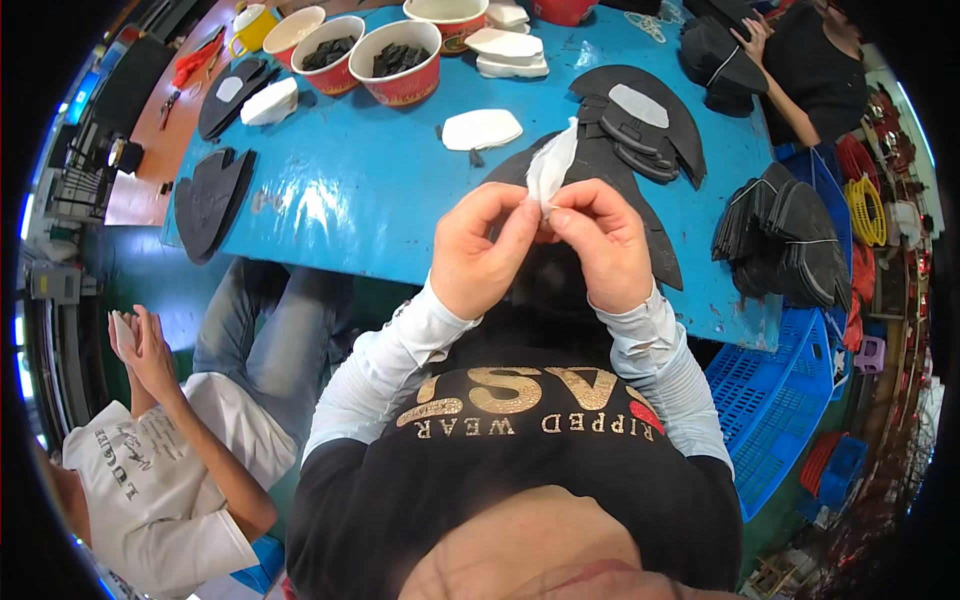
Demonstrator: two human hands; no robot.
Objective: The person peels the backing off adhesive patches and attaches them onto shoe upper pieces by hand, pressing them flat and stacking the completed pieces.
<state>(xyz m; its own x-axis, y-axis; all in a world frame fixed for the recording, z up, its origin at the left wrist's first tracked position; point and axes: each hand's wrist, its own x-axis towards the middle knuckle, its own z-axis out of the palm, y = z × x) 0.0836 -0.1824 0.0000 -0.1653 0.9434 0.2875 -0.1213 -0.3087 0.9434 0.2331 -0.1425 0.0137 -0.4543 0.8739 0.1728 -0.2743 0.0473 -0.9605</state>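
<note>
Held up over the near edge of the blue table, a thin, limp white piece point(552, 165), cloth-like or papery, stands upright in a narrow fold. My left hand point(478, 250) pinches its lower end from the left with thumb and forefinger. From the right, my right hand point(608, 245) pinches the same end, thumb tips almost meeting. Just beyond them lie flat black curved sheets point(682, 120), with a white oval patch point(638, 105) on the upper one. A small white pad stack point(482, 130) with a dark bit at its edge lies beyond my left hand.
Paper bowls point(395, 85) with black pieces stand at the back of the blue table point(340, 190). More white stacks point(508, 50) sit there. Tied black bundles point(790, 240) lie at right, above a blue crate point(775, 400). Co-workers sit at left point(170, 450) and far right point(815, 80).
</note>
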